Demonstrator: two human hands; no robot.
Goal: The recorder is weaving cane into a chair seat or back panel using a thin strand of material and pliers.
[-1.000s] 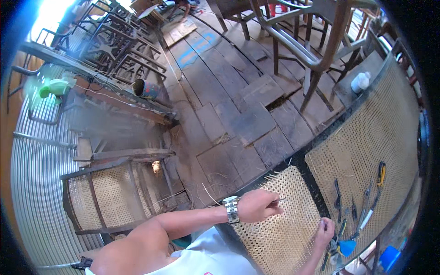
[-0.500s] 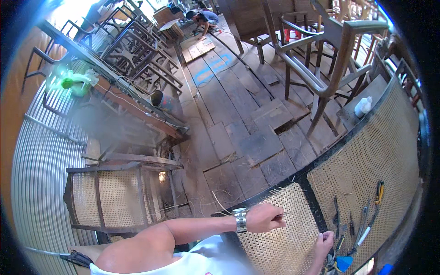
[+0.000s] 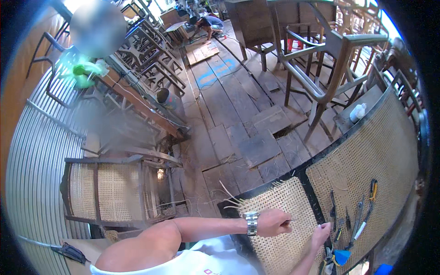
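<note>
A woven cane sheet [image 3: 279,201] with frayed strand ends along its far edge lies over one section of a dark wooden frame [image 3: 313,195]. My left hand [image 3: 273,223], with a metal-band watch on its wrist, is over the sheet, its fingers curled closed. Close by to the right, my right hand [image 3: 321,234] is closed in a pinch at the dark dividing bar of the frame. Whatever either hand grips is too small or hidden to make out. Right of the bar, a second cane panel [image 3: 362,156] fills the adjoining section.
On the right panel lie a yellow-and-black cutter [image 3: 373,190], a white-handled tool [image 3: 359,230], a blue tool [image 3: 342,257] and several dark tools. A white bottle [image 3: 358,112] stands beyond. Chair frames [image 3: 330,87] are at right. Another person [image 3: 208,27] crouches far back on the plank floor.
The whole view has shifted slightly. My left hand has moved a little to the right over the cane sheet. My right hand has moved slightly up along the dark dividing bar.
</note>
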